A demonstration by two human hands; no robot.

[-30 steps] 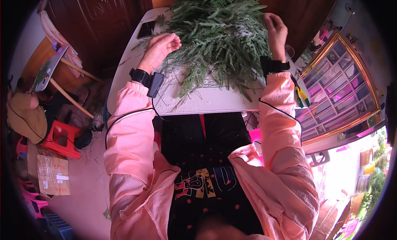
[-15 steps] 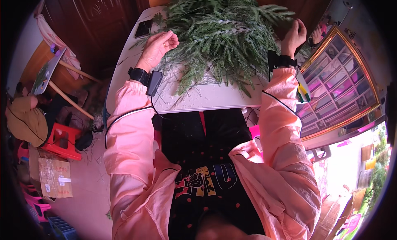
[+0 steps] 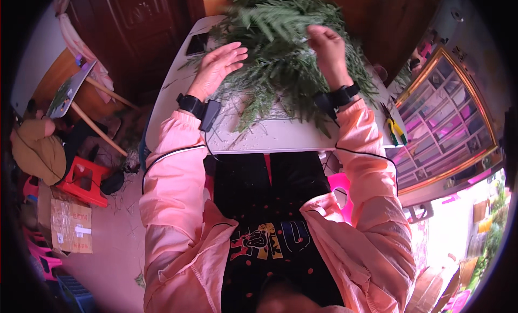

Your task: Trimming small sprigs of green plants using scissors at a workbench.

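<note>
Pinching the base of a green sprig [image 3: 264, 19] between closed fingertips, the person's right hand [image 3: 329, 49] is over the heap of greenery [image 3: 286, 78] in the head view; the sprig points left and is blurred. The left hand [image 3: 220, 66] is open and holds nothing, its fingers loosely spread at the heap's left edge. The heap lies on the far part of a white table [image 3: 243, 143], loose needles scattered in front of it — a dark phone [image 3: 197, 44] is at its left, yellow-handled pliers [image 3: 396, 132] at the table's right edge. As for containers, a taped cardboard box [image 3: 70, 226] is on the floor [image 3: 116, 232], near a red stool [image 3: 83, 181] — its contents are hidden.
</note>
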